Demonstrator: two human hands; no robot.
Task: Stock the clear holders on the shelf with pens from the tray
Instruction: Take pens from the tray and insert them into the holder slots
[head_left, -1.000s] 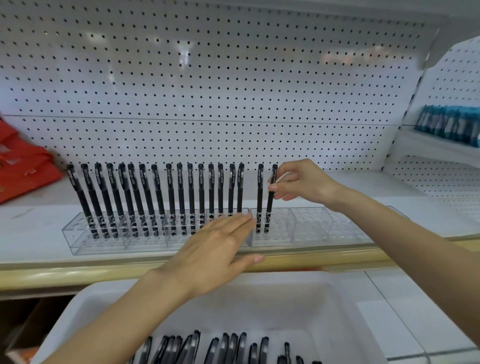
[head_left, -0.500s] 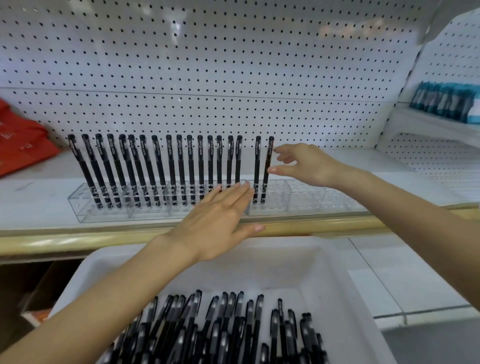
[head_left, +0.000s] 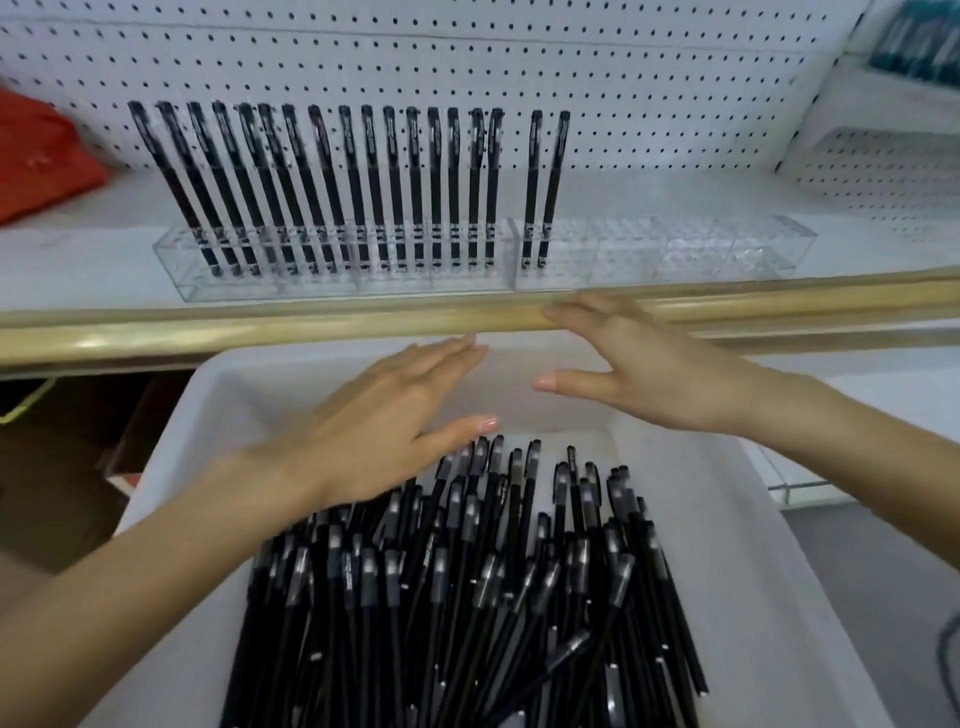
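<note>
Your left hand (head_left: 395, 415) is flat, palm down, with fingers straight and together. It holds nothing and hovers over the far end of the white plastic tray (head_left: 753, 519), its thumb tip just above the nearest pen caps. Your right hand (head_left: 639, 374) is also spread and holds nothing. Its fingertips lie across the gold-coloured shelf-edge rail (head_left: 260, 327), but you cannot tell whether they touch it. The loose black stick pens (head_left: 467, 597) lie heaped in the tray, mostly lengthwise, with their grey-banded caps pointing toward the shelf. Each pen has a slim matte black barrel, a clipped cap and small white print. On the white shelf (head_left: 78, 249), two long clear acrylic holders sit end to end just behind the rail. The left clear holder (head_left: 176, 270) carries a full row of standing black pens (head_left: 363, 182), caps up, with those at the left leaning leftward. The right clear holder (head_left: 675, 254) carries only two upright pens (head_left: 543, 182) at its left end. Behind the holders stands a white pegboard (head_left: 519, 62), and a red bag-like item (head_left: 36, 156) lies at the far left of the shelf.
</note>
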